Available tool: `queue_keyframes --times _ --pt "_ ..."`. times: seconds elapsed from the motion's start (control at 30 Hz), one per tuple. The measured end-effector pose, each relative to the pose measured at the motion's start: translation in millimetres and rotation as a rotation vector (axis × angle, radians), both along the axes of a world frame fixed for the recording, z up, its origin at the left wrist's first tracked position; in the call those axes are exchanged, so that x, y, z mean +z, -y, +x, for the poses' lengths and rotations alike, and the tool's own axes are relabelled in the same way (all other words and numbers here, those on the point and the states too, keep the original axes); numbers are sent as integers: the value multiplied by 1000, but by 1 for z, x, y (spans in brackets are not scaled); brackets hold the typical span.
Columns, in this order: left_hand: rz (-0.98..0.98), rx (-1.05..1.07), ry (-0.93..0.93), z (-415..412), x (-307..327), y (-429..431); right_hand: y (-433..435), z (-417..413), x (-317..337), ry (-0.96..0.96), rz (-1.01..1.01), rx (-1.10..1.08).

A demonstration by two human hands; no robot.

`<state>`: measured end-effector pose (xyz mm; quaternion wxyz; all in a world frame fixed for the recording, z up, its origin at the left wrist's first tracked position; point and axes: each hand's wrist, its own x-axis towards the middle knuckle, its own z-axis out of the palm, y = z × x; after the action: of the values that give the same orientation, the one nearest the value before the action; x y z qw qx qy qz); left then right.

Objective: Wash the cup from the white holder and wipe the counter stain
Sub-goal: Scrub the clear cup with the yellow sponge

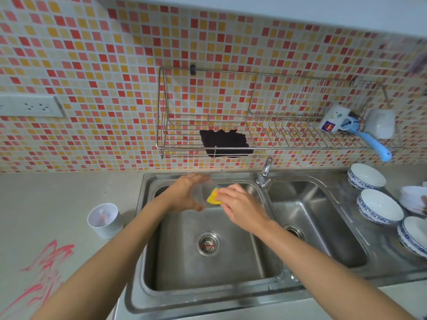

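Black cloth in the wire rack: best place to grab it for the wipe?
Likely best: pinch the black cloth at its crumpled top edge, coming from the front and above. The wire rack is open on top, with the tiled wall behind.

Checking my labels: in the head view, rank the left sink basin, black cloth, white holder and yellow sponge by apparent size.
1. left sink basin
2. black cloth and white holder: alike, unsure
3. yellow sponge, partly covered
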<state>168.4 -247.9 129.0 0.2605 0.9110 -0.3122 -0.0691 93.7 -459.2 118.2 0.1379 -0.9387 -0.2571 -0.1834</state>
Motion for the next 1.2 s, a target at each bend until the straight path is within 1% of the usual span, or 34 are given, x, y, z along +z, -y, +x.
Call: queue_keyframes --times 0.13,0.27,0.43,0.53,0.6,0.63,0.67,0.73,0.77,0.8,0.87,0.9,0.97,1.0,1.03,1.07,1.1,1.13,1.17,1.2 --pt "-51 24 -36 1 7 1 4 7 1 -6 42 -30" --pt "-77 16 -56 2 8 3 6 7 3 -33 35 13" --pt "-255 80 -120 -5 4 9 7 12 7 3 95 -21" --pt "-277 106 -104 -7 2 15 5 13 11 47 128 -15" --pt "-283 152 -52 -6 1 17 4 15 13 50 162 -21" --pt "-279 177 -17 -5 0 18 3 16 15 35 196 -33" --pt "-271 187 17 -3 1 17 1 16 18 -30 260 -51" --pt "-235 162 67 1 2 15 -4 13 26 -244 385 -98" --pt "-206 143 82 3 3 14 -5 13 27 -351 416 -97" --pt "-168 128 95 4 3 13 -5 16 27 -396 404 -92" --pt "-80 105 110 6 3 11 -4 20 32 -326 233 -47" --pt "-50 89 100 6 4 11 -3 22 35 -252 115 -5" --pt "-44 59 53 4 6 13 5 33 32 -28 -154 70" --pt "-57 55 36 3 8 14 7 36 32 42 -231 68" --pt "-74 58 29 4 11 14 9 37 32 84 -259 59" --pt "-91 61 32 5 14 14 8 35 31 112 -231 54" --pt "-103 63 36 6 17 13 6 31 30 120 -158 43" --pt "-105 66 36 7 18 11 2 27 25 78 -37 25" --pt "-92 67 35 7 19 9 -4 21 23 -17 108 4" --pt "-62 62 34 7 18 7 -11 15 22 -155 250 -25"
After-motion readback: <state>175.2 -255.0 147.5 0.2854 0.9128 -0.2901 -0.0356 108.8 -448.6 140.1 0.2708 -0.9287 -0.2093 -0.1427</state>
